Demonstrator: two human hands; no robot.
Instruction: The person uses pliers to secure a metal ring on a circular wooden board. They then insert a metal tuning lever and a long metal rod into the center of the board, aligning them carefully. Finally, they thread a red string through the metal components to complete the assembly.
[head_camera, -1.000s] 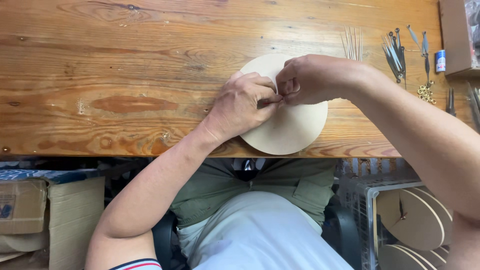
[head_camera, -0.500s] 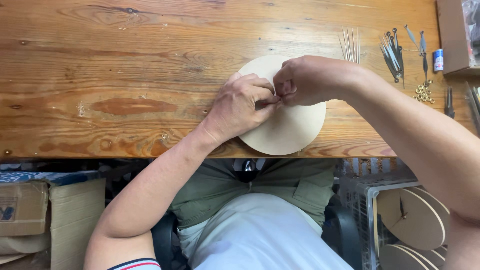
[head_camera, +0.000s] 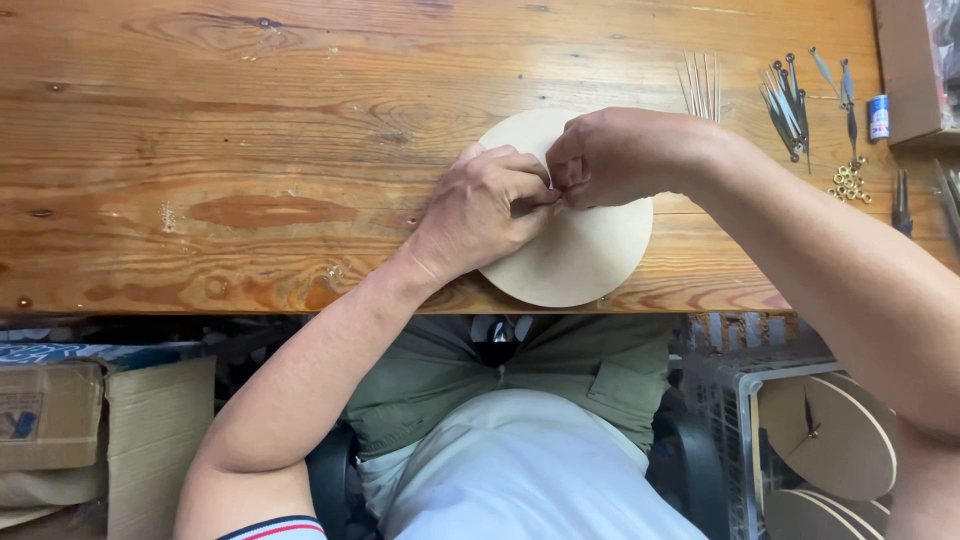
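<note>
A head-worn camera looks straight down at a wooden bench that fills the upper half of the frame. A pale round wooden disc lies flat right of centre, its lower rim just over the near edge of the bench. Both hands meet at the middle of the disc: the left hand comes up from the lower left and rests on the disc's left half, and the right hand reaches in from the right over its upper part. The fingertips of both are pinched together at one spot near the disc's centre, each grip clenched on something too small to make out. Both hands are equally near that spot, which lies directly beneath the fingertips; the disc, being round, has no long axis. In the upper right of the frame lie one bundle of thin metal rods, a cluster of dark clock hands and a little heap of brass nuts. In the lower right, a clear crate holds at least two more discs.
</note>
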